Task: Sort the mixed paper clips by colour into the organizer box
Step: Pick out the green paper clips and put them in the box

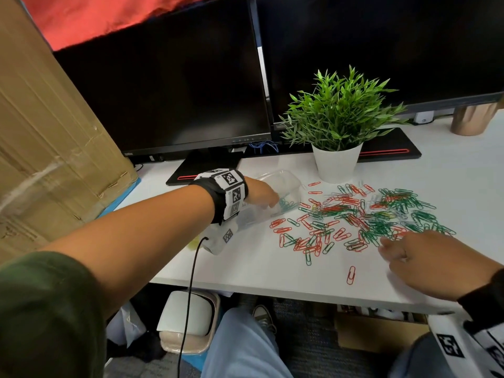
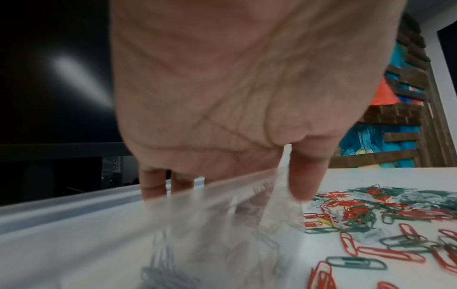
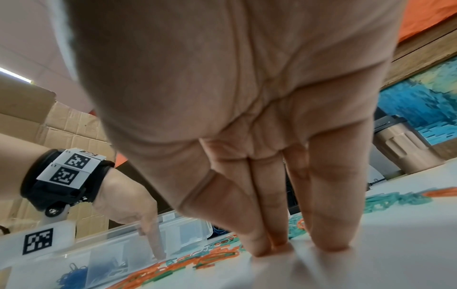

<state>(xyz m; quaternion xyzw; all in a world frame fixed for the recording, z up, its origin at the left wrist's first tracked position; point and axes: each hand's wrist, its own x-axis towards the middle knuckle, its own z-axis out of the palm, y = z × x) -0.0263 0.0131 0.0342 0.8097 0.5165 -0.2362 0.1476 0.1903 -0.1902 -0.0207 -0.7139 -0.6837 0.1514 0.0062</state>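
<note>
Sorting is judged to be under way. The left hand (image 1: 259, 193) is lowered into a compartment of the clear organizer box (image 1: 289, 181) at the desk's left, over green clips already dropped there; whether its fingers (image 3: 154, 240) grip a clip cannot be told. The right hand (image 1: 425, 260) is held with fingers (image 3: 329, 215) straight and tips pressed to the desk (image 1: 245, 266) at the near edge of the mixed paper clips (image 1: 362, 216), gripping nothing. Red, green and pale clips are spread loose right of the box; one red clip (image 1: 351, 275) lies apart. Blue clips (image 3: 74, 273) are seen in another compartment. Next, a single-colour clip must be separated from the tangle and pinched. Behind the white desk stand two dark monitors (image 1: 174, 85), a potted plant (image 1: 338, 148) and a cardboard box (image 1: 41, 145).
</note>
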